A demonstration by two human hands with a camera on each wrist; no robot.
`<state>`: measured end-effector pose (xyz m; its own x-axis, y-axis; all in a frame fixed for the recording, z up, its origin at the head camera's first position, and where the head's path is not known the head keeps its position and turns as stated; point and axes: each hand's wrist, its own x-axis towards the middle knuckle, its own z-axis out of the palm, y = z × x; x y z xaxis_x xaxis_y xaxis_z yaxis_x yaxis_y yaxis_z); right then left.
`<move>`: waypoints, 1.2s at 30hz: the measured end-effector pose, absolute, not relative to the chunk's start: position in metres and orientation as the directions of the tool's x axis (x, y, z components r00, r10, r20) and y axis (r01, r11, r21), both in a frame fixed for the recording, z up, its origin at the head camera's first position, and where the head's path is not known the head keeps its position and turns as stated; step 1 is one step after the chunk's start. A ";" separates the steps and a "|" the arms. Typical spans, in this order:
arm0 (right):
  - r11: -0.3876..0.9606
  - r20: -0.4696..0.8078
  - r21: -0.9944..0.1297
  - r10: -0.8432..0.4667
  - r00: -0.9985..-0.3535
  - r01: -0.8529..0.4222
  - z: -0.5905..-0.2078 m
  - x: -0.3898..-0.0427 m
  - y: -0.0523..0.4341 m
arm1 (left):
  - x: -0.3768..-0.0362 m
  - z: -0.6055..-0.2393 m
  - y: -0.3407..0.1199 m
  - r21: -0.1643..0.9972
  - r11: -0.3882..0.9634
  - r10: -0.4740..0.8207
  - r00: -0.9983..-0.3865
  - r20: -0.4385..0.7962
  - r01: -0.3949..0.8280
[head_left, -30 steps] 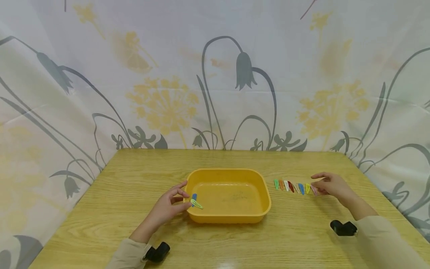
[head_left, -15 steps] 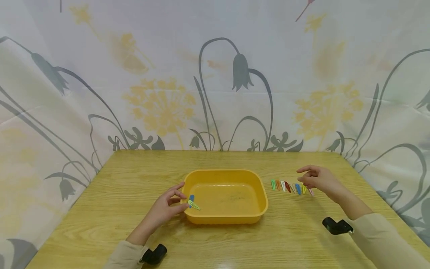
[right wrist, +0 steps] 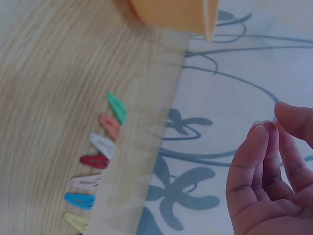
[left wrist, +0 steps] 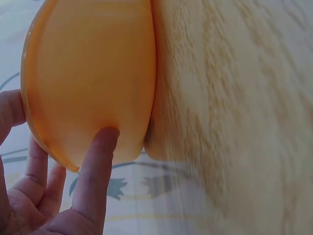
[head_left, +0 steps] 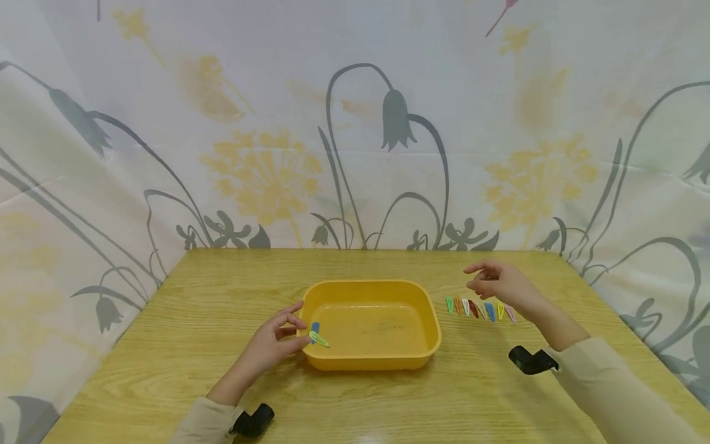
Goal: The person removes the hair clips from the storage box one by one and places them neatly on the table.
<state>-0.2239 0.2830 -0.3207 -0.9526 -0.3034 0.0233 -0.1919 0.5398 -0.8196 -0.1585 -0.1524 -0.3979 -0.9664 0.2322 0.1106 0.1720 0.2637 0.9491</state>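
Hands at a yellow tub and a row of hair clips on a wooden table

Head view: the left hand point(head_left: 273, 343) rests against the left rim of the shallow yellow tub point(head_left: 383, 359), where a blue clip point(head_left: 315, 328) and a yellow-green clip point(head_left: 320, 339) sit on the rim by its fingertips; the right hand point(head_left: 499, 285) hovers loosely curled, holding nothing, above the row of coloured clips point(head_left: 480, 309) lying just right of the tub on the light oak-grain table point(head_left: 166, 345), backed by a pale floral curtain point(head_left: 355, 123). Left wrist view: straight fingers point(left wrist: 98, 166) press the tub's orange-yellow wall point(left wrist: 88, 78). Right wrist view: relaxed fingers point(right wrist: 259, 171), green, orange, white, red, pale, blue and yellow clips point(right wrist: 100, 152) side by side
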 end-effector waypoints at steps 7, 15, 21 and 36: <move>0.508 0.043 -0.833 -0.333 -0.942 -0.218 -0.317 -0.231 0.269 | -0.159 -0.400 -0.154 0.940 0.285 0.229 -0.966 0.122 0.187; 0.491 0.055 -0.839 -0.355 -0.933 -0.236 -0.314 -0.236 0.252 | -0.159 -0.399 -0.153 0.935 0.287 0.242 -0.960 0.140 0.209; 0.485 0.050 -0.841 -0.372 -0.927 -0.240 -0.309 -0.238 0.235 | -0.160 -0.397 -0.152 0.946 0.274 0.234 -0.966 0.112 0.176; 0.452 0.038 -0.853 -0.445 -0.895 -0.261 -0.303 -0.247 0.187 | -0.158 -0.398 -0.152 0.954 0.250 0.241 -0.965 0.107 0.168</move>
